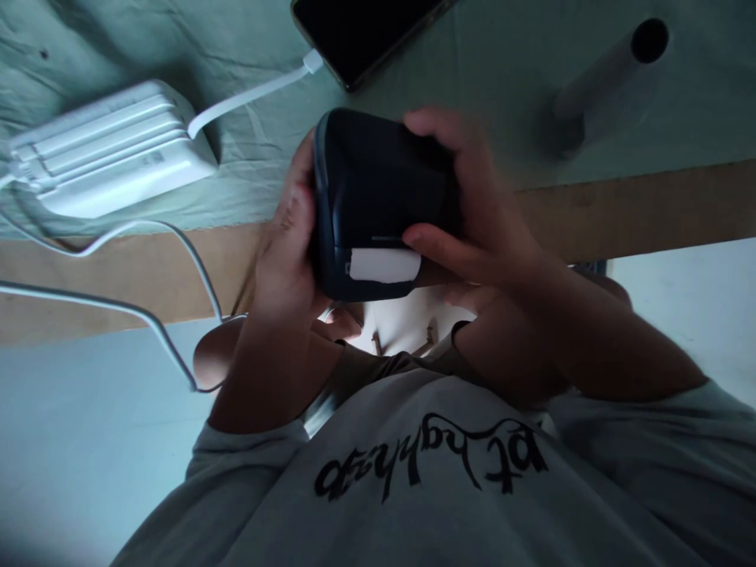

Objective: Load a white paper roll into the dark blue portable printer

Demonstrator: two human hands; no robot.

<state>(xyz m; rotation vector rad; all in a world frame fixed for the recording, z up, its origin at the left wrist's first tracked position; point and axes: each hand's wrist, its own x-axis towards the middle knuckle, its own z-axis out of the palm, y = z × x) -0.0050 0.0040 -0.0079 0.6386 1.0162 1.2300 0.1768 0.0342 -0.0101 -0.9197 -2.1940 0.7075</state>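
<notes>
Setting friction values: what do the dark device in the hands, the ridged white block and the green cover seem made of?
Dark device: probably hard plastic, smooth and satin; crisp edges, soft sheen.
Ridged white block: likely plastic, semi-gloss; straight moulded ridges, pale highlights.
Green cover: matte, likely fabric given its creases, though thin plastic sheet isn't ruled out.

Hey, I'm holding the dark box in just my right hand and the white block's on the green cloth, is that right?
Not quite: the head view shows your left hand holding the dark box too, along with your right hand. The white block is on the green cloth.
</notes>
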